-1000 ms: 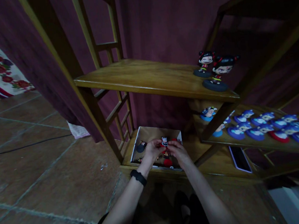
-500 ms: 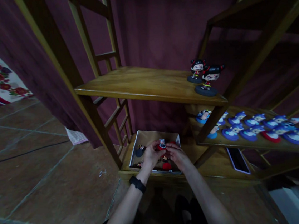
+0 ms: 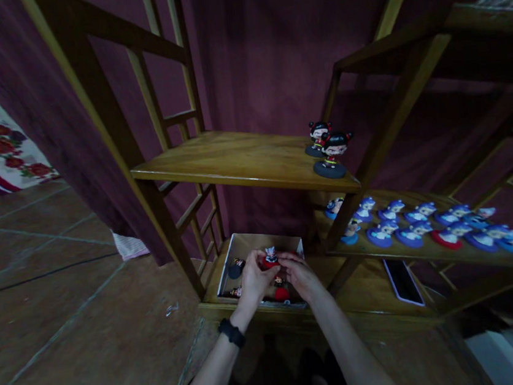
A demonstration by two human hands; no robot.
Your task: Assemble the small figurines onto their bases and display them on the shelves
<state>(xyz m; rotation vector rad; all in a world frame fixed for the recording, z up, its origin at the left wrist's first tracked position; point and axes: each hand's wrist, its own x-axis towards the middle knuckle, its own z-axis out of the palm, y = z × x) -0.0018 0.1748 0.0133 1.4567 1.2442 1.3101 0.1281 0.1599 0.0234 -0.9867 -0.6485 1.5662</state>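
Note:
A small figurine [image 3: 270, 255] with a pale head and a round red base is held upright above an open cardboard box [image 3: 284, 236]. My left hand [image 3: 254, 276], with a black band on its wrist, grips the base from the left. From the right, my right hand [image 3: 299, 274] has its fingertips closed on the base's other edge. Under and beside my hands, more figurines lie in the box: one with a dark base [image 3: 236, 269] at the left, and one with a red base [image 3: 281, 293] near the front. My hands cover part of the box.
On the wooden shelf [image 3: 225, 159] above stand two black-haired figurines [image 3: 329, 158]. Several blue figurines [image 3: 384, 232] line a lower shelf at the right. A phone [image 3: 404, 282] lies on the bottom board. Wooden posts [image 3: 152, 210] frame the box's space. A cable [image 3: 62, 271] crosses the floor.
The view has shifted right and slightly up, so the shelves appear further left and lower. My hands keep hold of the red-based figurine over the box.

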